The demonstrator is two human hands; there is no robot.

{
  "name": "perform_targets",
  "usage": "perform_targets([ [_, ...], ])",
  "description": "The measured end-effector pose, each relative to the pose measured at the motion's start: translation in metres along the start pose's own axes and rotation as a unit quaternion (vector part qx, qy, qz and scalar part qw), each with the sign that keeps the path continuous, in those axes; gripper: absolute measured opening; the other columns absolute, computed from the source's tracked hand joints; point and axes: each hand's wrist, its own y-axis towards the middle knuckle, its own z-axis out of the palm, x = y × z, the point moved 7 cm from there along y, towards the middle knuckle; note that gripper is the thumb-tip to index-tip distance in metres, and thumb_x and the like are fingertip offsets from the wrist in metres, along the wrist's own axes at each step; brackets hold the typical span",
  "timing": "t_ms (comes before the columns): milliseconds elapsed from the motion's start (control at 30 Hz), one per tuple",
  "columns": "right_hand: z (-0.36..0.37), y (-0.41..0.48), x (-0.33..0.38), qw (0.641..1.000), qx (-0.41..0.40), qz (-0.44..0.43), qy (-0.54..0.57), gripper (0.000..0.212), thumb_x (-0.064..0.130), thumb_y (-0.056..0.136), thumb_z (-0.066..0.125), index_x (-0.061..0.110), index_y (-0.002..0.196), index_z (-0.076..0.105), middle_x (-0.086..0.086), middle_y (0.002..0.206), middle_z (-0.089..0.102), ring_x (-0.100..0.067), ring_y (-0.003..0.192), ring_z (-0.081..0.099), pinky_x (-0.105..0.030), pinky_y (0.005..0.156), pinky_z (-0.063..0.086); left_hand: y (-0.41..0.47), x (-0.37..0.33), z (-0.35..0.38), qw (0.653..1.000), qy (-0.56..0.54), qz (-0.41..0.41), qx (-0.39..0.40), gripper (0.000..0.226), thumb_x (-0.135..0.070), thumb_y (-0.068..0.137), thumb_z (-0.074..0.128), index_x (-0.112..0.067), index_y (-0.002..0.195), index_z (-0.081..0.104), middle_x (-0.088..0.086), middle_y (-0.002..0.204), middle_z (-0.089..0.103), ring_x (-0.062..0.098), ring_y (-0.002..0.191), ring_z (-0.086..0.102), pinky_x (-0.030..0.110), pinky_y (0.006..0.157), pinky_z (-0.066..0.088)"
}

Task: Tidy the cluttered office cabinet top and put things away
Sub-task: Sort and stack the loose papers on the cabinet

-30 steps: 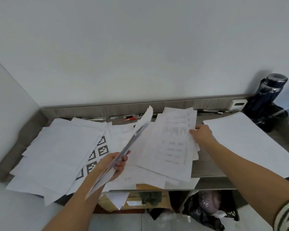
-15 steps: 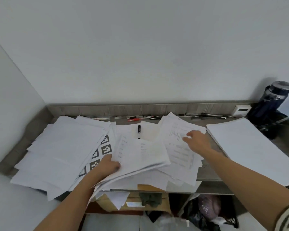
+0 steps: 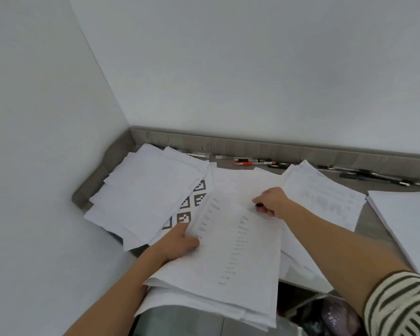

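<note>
The near stack of papers [image 3: 233, 263] overhangs the grey tabletop [image 3: 367, 224] at lower centre. The left hand [image 3: 180, 243] grips its left edge, thumb on top. At mid-frame the right hand [image 3: 273, 202] curls a narrow grip round a black pen [image 3: 258, 205]. Loose sheets [image 3: 153, 190] spread left, more pens [image 3: 252, 162] line the back rim, and white walls meet in a corner.

On the cabinet top [image 3: 367, 221], a printed stack [image 3: 235, 258] is laid at the centre. A loose pile [image 3: 150, 190] is spread at 10 o'clock, with marker sheets [image 3: 199, 198] tucked beneath it. Pens [image 3: 252, 162] are lined up at 12 o'clock, behind the papers. Another pile [image 3: 325, 192] is set at 2 o'clock and a further stack [image 3: 407, 214] at 3.
</note>
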Motion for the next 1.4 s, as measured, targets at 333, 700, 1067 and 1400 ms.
perform_targets([
  [333, -0.016, 0.026, 0.041, 0.939, -0.034, -0.019, 0.342, 0.04, -0.007, 0.09, 0.059, 0.0, 0.129, 0.053, -0.021, 0.107, 0.064, -0.022, 0.07, 0.065, -0.032, 0.06, 0.061, -0.002, 0.051, -0.034, 0.99, -0.117, -0.057, -0.048, 0.021, 0.0, 0.089, 0.055, -0.007, 0.105, 0.067, 0.01, 0.102, 0.074, 0.029, 0.092, 0.071, 0.04, 0.08, 0.059],
  [700, -0.09, -0.005, -0.018, 0.942, -0.185, -0.012, -0.281, 0.086, 0.063, 0.08, 0.062, 0.024, 0.148, 0.028, -0.013, 0.151, 0.029, -0.041, 0.14, 0.023, -0.057, 0.108, 0.027, 0.056, 0.011, -0.031, 0.985, -0.136, 0.003, -0.108, 0.026, 0.001, 0.091, 0.05, -0.007, 0.11, 0.066, 0.009, 0.1, 0.073, 0.029, 0.091, 0.07, 0.04, 0.077, 0.059],
  [1067, -0.053, -0.001, -0.034, 0.894, -0.059, -0.088, -0.435, 0.095, 0.072, 0.075, 0.062, 0.039, 0.152, 0.017, 0.002, 0.164, -0.003, -0.028, 0.15, -0.008, -0.061, 0.115, 0.007, 0.067, 0.032, -0.021, 0.988, -0.068, -0.027, -0.139, 0.021, -0.005, 0.093, 0.05, -0.014, 0.107, 0.062, 0.01, 0.097, 0.071, 0.032, 0.085, 0.07, 0.05, 0.077, 0.059],
  [1400, -0.19, -0.033, -0.098, 0.93, -0.287, 0.093, -0.211, 0.101, 0.052, 0.065, 0.084, 0.011, 0.142, 0.033, -0.018, 0.137, 0.044, -0.038, 0.129, 0.042, -0.051, 0.1, 0.042, 0.071, 0.033, -0.02, 0.981, -0.102, -0.052, -0.157, 0.016, -0.01, 0.09, 0.056, -0.013, 0.104, 0.063, 0.01, 0.092, 0.072, 0.031, 0.081, 0.07, 0.049, 0.076, 0.059],
])
